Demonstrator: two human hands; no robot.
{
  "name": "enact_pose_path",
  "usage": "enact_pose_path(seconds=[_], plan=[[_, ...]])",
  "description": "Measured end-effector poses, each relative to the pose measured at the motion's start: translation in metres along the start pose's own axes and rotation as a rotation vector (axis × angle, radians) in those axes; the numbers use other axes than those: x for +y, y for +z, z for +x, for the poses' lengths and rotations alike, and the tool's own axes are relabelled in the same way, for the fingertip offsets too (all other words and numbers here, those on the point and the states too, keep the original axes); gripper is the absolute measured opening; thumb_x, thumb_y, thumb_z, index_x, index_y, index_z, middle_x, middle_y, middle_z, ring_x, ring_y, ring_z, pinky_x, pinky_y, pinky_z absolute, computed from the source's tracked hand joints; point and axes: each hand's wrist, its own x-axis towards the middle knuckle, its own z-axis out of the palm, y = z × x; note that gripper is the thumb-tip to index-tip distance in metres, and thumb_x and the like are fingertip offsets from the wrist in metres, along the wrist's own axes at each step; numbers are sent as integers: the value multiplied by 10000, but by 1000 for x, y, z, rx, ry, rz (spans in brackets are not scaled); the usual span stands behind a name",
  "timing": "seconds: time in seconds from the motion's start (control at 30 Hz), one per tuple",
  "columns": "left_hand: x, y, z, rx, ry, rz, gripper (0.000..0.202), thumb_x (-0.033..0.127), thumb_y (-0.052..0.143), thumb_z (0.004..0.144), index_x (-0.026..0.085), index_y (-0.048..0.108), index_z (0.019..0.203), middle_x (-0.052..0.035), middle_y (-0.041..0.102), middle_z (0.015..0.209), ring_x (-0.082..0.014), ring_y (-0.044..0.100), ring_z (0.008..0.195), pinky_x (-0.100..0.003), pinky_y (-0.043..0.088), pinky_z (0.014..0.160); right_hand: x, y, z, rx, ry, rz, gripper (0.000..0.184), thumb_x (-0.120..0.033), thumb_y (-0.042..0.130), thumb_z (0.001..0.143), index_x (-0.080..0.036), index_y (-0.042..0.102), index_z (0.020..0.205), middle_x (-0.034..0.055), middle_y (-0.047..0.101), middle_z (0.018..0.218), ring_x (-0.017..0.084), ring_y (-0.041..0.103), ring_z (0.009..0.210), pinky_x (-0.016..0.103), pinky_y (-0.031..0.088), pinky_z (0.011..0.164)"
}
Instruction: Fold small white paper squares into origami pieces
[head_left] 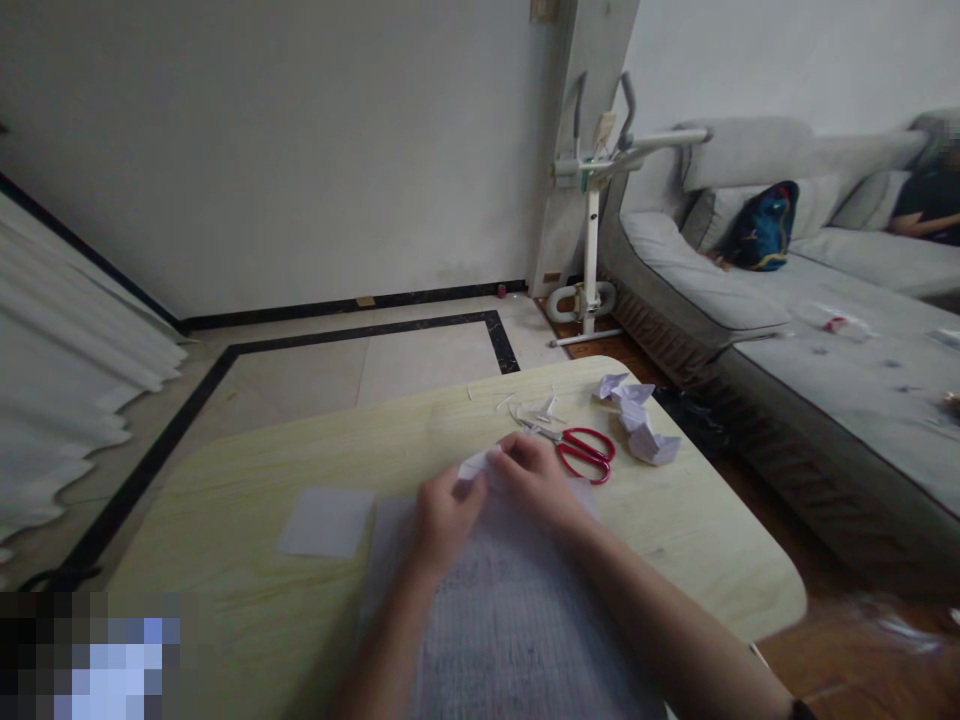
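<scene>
Between my two hands is a small folded piece of white paper point(475, 464). My left hand point(448, 510) pinches its left side, and my right hand point(534, 475) grips it from the right. Beneath them lies a large sheet covered in writing point(510, 610). Just beyond my right hand rest scissors with red handles point(589, 452), their blades pointing left. Thin paper scraps point(546, 408) lie around the blade tips. Several folded paper pieces point(637, 420) sit at the table's far right. A flat square of white paper point(328, 522) lies left of my left hand.
The pale wooden table point(247, 470) has rounded corners. Behind it stands a white exercise machine point(592, 210) by the wall. A grey sofa point(847, 360) on the right holds a blue backpack point(765, 228) and a seated person point(930, 205). White curtains point(67, 360) hang at left.
</scene>
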Motion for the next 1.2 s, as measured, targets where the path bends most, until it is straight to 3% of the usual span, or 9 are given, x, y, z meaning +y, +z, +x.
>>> enact_pose_path(seconds=[0.13, 0.3, 0.67, 0.9, 1.2], plan=[[4, 0, -1, -9, 32, -34, 193, 319, 645, 758, 159, 721, 834, -28, 725, 716, -190, 668, 673, -243, 506, 647, 0, -1, 0, -48, 0, 12, 265, -410, 590, 826, -170, 557, 719, -14, 525, 639, 121, 469, 593, 227, 370, 538], [3, 2, -1, -69, -30, -101, 248, 363, 619, 788, 134, 716, 801, -32, 703, 648, -179, 650, 595, -233, 489, 570, 2, -1, 0, -75, 27, 123, 276, -424, 601, 817, -176, 537, 715, -21, 514, 633, 113, 461, 573, 220, 359, 518], [1, 0, -2, -9, 92, 61, 195, 337, 598, 814, 170, 695, 792, -25, 691, 630, -174, 642, 589, -228, 472, 581, 2, -6, 2, -111, 110, 191, 278, -432, 629, 789, -181, 535, 715, -37, 489, 601, 98, 429, 516, 209, 318, 471], [-2, 2, -4, 46, 232, 279, 208, 322, 560, 841, 161, 687, 809, -61, 706, 695, -188, 661, 656, -251, 484, 663, 1, -1, -1, -42, 18, 57, 262, -400, 588, 820, -171, 517, 715, -17, 496, 640, 109, 438, 582, 207, 335, 501], [7, 3, -4, -55, -10, -73, 314, 410, 568, 835, 121, 690, 848, -41, 690, 636, -164, 643, 572, -216, 485, 544, 2, -1, -3, -126, 23, 122, 261, -393, 570, 849, -162, 523, 738, -23, 491, 640, 106, 447, 580, 214, 349, 529]])
